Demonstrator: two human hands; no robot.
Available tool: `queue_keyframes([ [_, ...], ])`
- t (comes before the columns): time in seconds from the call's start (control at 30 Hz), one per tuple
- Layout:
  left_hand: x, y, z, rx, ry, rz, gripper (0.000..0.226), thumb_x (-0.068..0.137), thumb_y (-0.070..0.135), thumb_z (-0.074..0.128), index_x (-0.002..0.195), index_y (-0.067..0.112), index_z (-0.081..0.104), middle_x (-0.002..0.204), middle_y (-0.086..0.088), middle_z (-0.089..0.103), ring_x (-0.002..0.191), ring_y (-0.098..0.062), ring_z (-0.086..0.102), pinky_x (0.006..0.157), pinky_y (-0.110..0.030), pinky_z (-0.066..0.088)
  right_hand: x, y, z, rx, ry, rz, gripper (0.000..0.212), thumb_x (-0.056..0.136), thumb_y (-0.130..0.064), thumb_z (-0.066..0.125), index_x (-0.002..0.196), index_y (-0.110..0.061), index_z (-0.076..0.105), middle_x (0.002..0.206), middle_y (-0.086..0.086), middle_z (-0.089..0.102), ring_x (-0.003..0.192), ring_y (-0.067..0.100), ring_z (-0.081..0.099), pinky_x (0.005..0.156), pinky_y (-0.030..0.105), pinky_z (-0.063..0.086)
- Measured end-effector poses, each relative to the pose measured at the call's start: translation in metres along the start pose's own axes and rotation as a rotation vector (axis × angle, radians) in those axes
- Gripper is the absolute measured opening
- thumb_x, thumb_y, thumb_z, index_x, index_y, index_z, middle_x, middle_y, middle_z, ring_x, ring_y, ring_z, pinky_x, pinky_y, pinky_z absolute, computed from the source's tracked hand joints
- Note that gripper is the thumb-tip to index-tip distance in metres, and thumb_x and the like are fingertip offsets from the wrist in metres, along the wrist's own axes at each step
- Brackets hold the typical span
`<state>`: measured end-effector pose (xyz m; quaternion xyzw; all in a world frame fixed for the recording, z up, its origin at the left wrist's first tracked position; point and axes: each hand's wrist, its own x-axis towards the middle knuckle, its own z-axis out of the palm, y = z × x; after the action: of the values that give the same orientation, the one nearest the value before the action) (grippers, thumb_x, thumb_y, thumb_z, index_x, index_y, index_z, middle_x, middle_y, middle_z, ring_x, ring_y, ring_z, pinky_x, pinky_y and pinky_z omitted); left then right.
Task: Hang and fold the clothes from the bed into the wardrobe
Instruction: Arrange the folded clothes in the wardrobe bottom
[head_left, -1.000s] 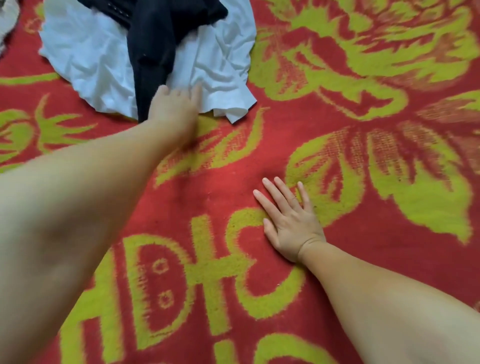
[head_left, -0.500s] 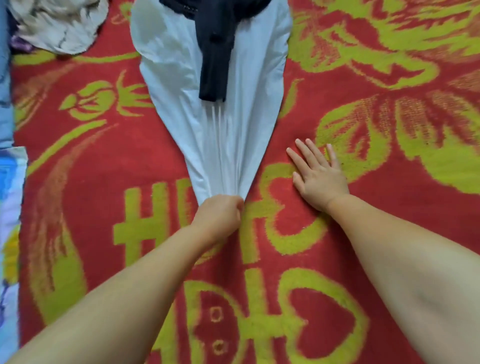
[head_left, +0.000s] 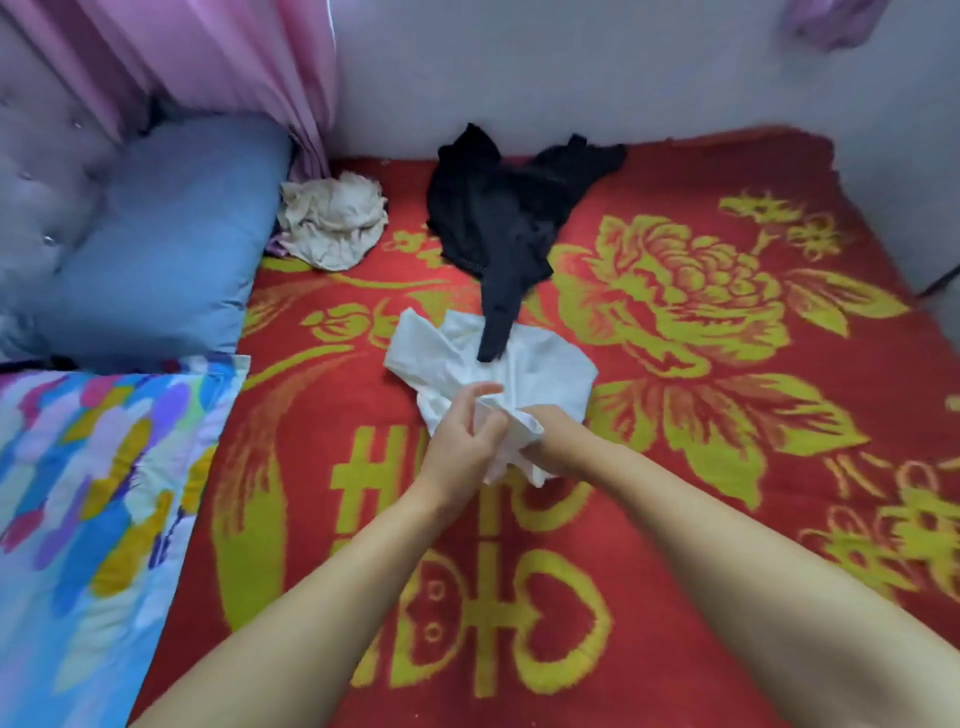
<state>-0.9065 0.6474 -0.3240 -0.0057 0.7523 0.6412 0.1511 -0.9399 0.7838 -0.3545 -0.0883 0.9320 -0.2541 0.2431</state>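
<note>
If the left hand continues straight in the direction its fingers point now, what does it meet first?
Probably the white garment it already holds with the right hand; the left hand points up the bed, toward the black garment beyond.

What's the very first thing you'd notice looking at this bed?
The bright red blanket with big yellow flowers fills the view. In the middle, the left hand and right hand grip a crumpled white garment; a black garment lies behind it, one end draped on the white.

A white garment (head_left: 535, 364), a black garment (head_left: 498, 218) and a red blanket (head_left: 727, 467) with yellow-green flowers.
</note>
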Motion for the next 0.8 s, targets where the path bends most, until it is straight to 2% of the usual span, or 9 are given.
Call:
queue_keyframes([
  [0.13,-0.021,0.036,-0.02,-0.03,0.014,0.094,0.093,0.057,0.081,0.057,0.133,0.032,0.039,0.117,0.007,0.055,0.102,0.007,0.056,0.077,-0.008,0.045,-0.031,-0.035,-0.086,0.268,0.169,-0.081,0.018,0.092,-0.005,0.05,0.086,-0.01,0.066,0.083,-0.005,0.058,0.077,0.007,0.047,0.07,0.024,0.041],
  [0.27,-0.029,0.062,-0.02,0.142,0.033,0.148,0.088,0.067,0.062,0.063,0.144,0.03,0.034,0.136,0.006,0.042,0.126,-0.008,0.043,0.098,-0.025,0.038,-0.082,-0.103,-0.157,0.394,0.219,-0.251,0.034,0.092,0.0,0.046,0.062,-0.015,0.043,0.062,-0.007,0.044,0.053,-0.003,0.038,0.053,0.015,0.036],
  [0.33,-0.035,0.081,-0.02,0.171,0.047,0.195,0.08,0.069,0.049,0.067,0.14,0.025,0.039,0.132,0.005,0.045,0.123,-0.013,0.044,0.094,-0.024,0.037,-0.104,-0.13,-0.183,0.521,0.231,-0.32,0.029,0.093,0.0,0.046,0.068,-0.014,0.05,0.064,-0.008,0.055,0.058,0.0,0.051,0.056,0.016,0.043],
  [0.47,-0.03,0.088,-0.026,0.311,0.186,0.154,0.1,0.057,0.063,0.051,0.143,0.015,0.035,0.135,-0.007,0.044,0.128,-0.024,0.035,0.102,-0.035,0.034,-0.133,-0.158,-0.222,0.972,0.289,-0.361,0.019,0.095,0.0,0.044,0.085,-0.009,0.057,0.07,0.0,0.067,0.065,0.012,0.065,0.06,0.024,0.052],
  [0.53,-0.03,0.083,-0.026,0.308,0.061,0.075,0.079,0.062,0.057,0.052,0.126,0.01,0.054,0.124,-0.008,0.055,0.117,-0.028,0.049,0.097,-0.038,0.044,-0.146,-0.164,-0.24,1.095,0.309,-0.384,0.017,0.097,-0.01,0.046,0.085,-0.01,0.059,0.071,0.002,0.067,0.068,0.014,0.065,0.064,0.027,0.053],
  [0.57,-0.035,0.083,-0.023,0.286,-0.024,0.038,0.057,0.069,0.047,0.057,0.11,0.008,0.062,0.108,-0.005,0.062,0.1,-0.022,0.059,0.084,-0.03,0.05,-0.152,-0.165,-0.249,1.138,0.317,-0.391,0.019,0.097,-0.014,0.047,0.084,-0.011,0.061,0.071,0.002,0.067,0.069,0.015,0.065,0.065,0.028,0.053],
  [0.63,-0.046,0.085,-0.02,0.223,-0.146,-0.026,0.028,0.082,0.029,0.063,0.098,0.007,0.066,0.085,0.005,0.06,0.073,-0.004,0.053,0.06,-0.011,0.043,-0.164,-0.16,-0.265,1.202,0.364,-0.391,0.028,0.097,-0.017,0.047,0.076,-0.012,0.065,0.069,0.003,0.066,0.067,0.015,0.065,0.064,0.028,0.054],
  [0.73,-0.052,0.08,-0.033,0.217,-0.058,0.02,0.054,0.057,0.063,0.062,0.089,0.019,0.067,0.086,0.006,0.066,0.079,-0.01,0.059,0.066,-0.023,0.047,-0.182,-0.139,-0.278,1.171,0.527,-0.284,0.018,0.095,-0.019,0.052,0.085,-0.011,0.065,0.075,0.004,0.067,0.07,0.017,0.067,0.065,0.029,0.054],
  [0.8,-0.051,0.083,-0.052,0.207,-0.026,0.028,0.062,0.052,0.067,0.063,0.085,0.015,0.068,0.087,0.0,0.07,0.079,-0.014,0.063,0.07,-0.033,0.05,-0.191,-0.12,-0.278,1.152,0.65,-0.149,0.017,0.091,-0.022,0.06,0.101,-0.009,0.066,0.083,0.006,0.07,0.072,0.017,0.069,0.063,0.028,0.055],
])
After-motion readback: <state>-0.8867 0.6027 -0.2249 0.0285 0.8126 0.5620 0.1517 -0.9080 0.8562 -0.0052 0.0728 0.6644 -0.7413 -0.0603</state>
